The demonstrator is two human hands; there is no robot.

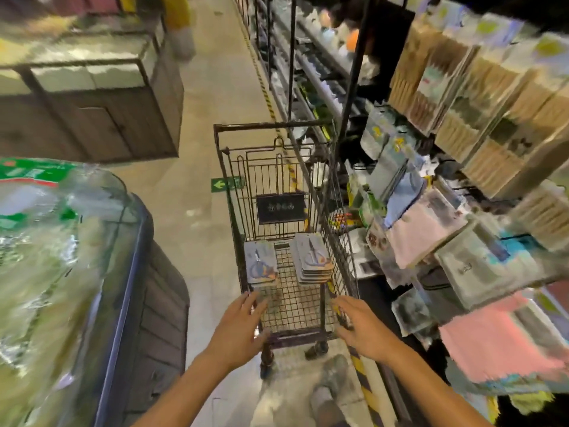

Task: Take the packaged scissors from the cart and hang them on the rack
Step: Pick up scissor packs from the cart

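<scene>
My left hand point(238, 329) and right hand point(363, 329), fingers spread and holding nothing, reach toward the dark wire cart point(277, 127) holding two stacks of grey carded scissors packs point(261, 266); its black sign point(280, 208) is unreadable.

I have the cart point(286, 229) dead ahead at twelve o'clock, its near end just past my hands. In its basket, one stack of packaged scissors point(261, 266) lies at eleven o'clock and a second stack point(312, 257) at one o'clock. The rack point(462, 180) runs along my three o'clock side, beside the cart. A chest cabinet point(117, 288) sits at nine o'clock.
</scene>
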